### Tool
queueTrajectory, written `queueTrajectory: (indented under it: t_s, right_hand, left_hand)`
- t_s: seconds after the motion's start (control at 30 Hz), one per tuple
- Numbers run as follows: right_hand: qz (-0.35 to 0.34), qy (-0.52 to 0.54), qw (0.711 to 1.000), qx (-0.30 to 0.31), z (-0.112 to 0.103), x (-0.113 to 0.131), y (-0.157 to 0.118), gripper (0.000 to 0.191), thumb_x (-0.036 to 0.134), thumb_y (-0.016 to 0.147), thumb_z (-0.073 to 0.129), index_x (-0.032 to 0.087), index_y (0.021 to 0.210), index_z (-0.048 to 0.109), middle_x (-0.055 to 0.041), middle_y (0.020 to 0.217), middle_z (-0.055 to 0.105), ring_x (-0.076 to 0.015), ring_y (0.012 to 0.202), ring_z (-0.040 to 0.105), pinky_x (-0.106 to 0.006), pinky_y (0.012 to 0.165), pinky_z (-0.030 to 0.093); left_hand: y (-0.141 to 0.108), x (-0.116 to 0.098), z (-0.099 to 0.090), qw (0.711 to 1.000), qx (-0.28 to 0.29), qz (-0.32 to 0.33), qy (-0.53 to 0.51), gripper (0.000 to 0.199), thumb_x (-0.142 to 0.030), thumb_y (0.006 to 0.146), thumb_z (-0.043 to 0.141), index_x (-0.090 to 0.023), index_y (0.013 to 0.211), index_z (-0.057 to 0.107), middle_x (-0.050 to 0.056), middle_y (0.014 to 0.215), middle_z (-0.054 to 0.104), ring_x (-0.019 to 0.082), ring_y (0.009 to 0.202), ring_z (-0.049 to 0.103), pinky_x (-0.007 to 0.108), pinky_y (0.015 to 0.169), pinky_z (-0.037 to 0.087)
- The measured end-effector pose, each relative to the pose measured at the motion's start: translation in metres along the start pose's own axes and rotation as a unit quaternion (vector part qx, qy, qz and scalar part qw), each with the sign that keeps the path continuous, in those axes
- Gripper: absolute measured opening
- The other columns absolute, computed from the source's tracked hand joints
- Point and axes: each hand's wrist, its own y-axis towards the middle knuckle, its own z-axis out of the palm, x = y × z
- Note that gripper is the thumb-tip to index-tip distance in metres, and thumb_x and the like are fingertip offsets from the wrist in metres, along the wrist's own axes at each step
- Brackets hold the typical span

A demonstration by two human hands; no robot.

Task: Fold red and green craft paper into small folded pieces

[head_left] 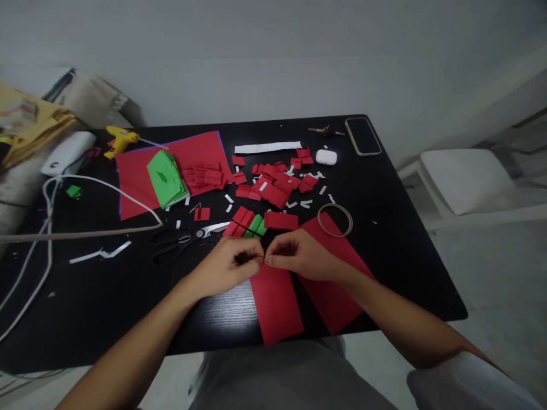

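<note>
My left hand (pixel 237 263) and my right hand (pixel 305 256) meet fingertip to fingertip, both closed in a pinch. They grip the far end of a red paper strip (pixel 278 310), which runs from under my fingers towards the table's front edge. The exact spot between the fingertips is hidden. Under my right wrist lies a wider red paper sheet (pixel 335 290). Just beyond my hands sit a folded red paper piece (pixel 281 221) and a row of red and green folded pieces (pixel 255 225). Black-handled scissors (pixel 188 236) rest left of them, blades towards the row.
Many folded red papers (pixel 276 188) and white scraps lie further back. A green paper stack (pixel 166 179) sits on a large red sheet (pixel 137 191). A yellow glue gun (pixel 122 141), tape ring (pixel 335 220), white case (pixel 326 157), phone (pixel 363 136) and white cable (pixel 102 233) surround them.
</note>
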Motion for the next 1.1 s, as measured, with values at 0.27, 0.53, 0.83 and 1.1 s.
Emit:
queueTrajectory:
  t_s: [0.27,0.53,0.83,1.1]
  right_hand:
    - [0.002,-0.002,1.0,-0.009,-0.007,0.007,0.0,0.012,0.03,0.081,0.078,0.018,0.081,0.079,-0.0012,0.077,0.074,-0.0143,0.072,0.064,-0.028,0.07,0.049]
    - [0.0,-0.008,1.0,0.012,0.0,0.001,0.0,0.013,0.029,0.079,0.08,0.017,0.081,0.079,0.0011,0.071,0.07,-0.0117,0.065,0.058,-0.025,0.063,0.044]
    - [0.01,0.004,1.0,-0.011,-0.009,0.008,0.0,0.012,0.03,0.081,0.079,0.018,0.08,0.078,-0.0004,0.075,0.072,-0.0133,0.07,0.062,-0.027,0.069,0.047]
    - [0.002,-0.004,1.0,-0.01,0.004,0.002,0.002,0.011,0.028,0.079,0.075,0.017,0.077,0.073,0.0016,0.071,0.066,-0.0123,0.067,0.057,-0.026,0.065,0.043]
  left_hand:
    - [0.0,0.001,-0.013,1.0,-0.007,0.002,-0.008,0.013,-0.018,0.084,0.056,-0.017,0.072,0.061,-0.005,0.063,0.053,0.009,0.059,0.046,0.021,0.056,0.034]
    - [0.001,0.002,0.002,1.0,0.011,0.001,-0.008,0.013,-0.015,0.085,0.055,-0.016,0.075,0.063,-0.005,0.064,0.053,0.009,0.059,0.046,0.021,0.057,0.034]
    - [0.0,0.004,-0.014,1.0,-0.018,-0.004,-0.023,0.012,-0.017,0.081,0.056,-0.016,0.07,0.061,-0.004,0.063,0.056,0.01,0.06,0.049,0.022,0.057,0.037]
    - [0.002,0.005,-0.001,1.0,-0.003,0.004,-0.009,0.013,-0.016,0.087,0.055,-0.017,0.075,0.061,-0.006,0.062,0.048,0.009,0.057,0.042,0.021,0.055,0.033]
